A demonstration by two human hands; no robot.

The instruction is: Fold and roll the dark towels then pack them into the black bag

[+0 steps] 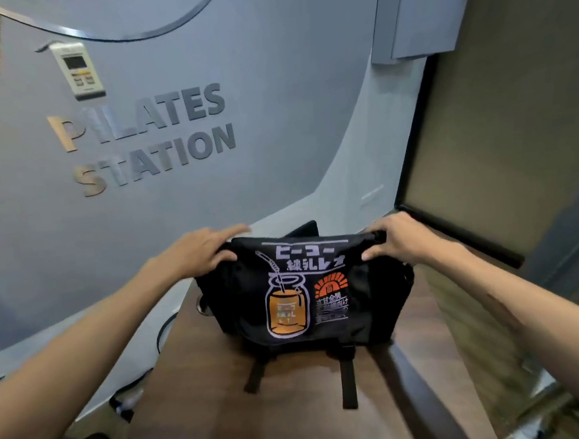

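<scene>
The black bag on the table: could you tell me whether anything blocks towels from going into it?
Yes. The black bag has its printed flap lying closed over the front. Left hand and right hand grip its top corners. No towels are in view.

Pilates studio, wall lettering, wooden desk

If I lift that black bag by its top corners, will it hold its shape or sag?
The black bag is probably soft fabric: its top edge bends between the left hand and right hand, so expect sagging. Its loose straps trail over the wooden table and would likely dangle. It seems unlikely to roll.
</scene>
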